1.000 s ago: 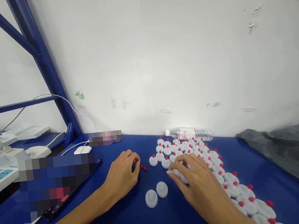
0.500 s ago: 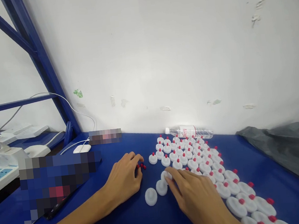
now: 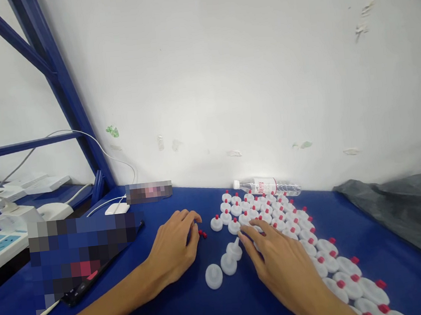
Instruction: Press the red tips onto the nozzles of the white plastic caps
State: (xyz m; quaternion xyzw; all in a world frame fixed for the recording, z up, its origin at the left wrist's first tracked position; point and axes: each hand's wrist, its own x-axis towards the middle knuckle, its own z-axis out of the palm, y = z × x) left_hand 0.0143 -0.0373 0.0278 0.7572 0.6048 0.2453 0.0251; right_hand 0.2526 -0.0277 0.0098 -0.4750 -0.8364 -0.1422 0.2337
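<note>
My left hand point(image 3: 177, 241) rests on the blue table, its thumb and index finger curled together; whatever is between the fingertips is hidden. Beside them lie small red caps point(image 3: 202, 234), partly covered by the hand. My right hand point(image 3: 281, 258) has its fingers apart above the edge of a group of white nozzle lids, and the thumb is close to the tip of a bare white nozzle lid point(image 3: 234, 250). Two more bare white lids, one point(image 3: 229, 264) touching it and another point(image 3: 213, 276) nearer me, lie between my hands. Red-tipped white lids point(image 3: 216, 223) stand in rows, some hidden under my right hand.
A clear plastic bottle point(image 3: 266, 185) lies along the wall. Dark grey sheeting point(image 3: 384, 204) covers the right side. At left are a black device point(image 3: 78, 293), a white adapter point(image 3: 117, 209) with cables, a power strip point(image 3: 1, 244) and a blue metal frame point(image 3: 64, 92).
My right hand has let go of the bare nozzle lid and moved slightly up and right, so its nozzle now shows. My left hand stays by the red caps, with fewer of them visible.
</note>
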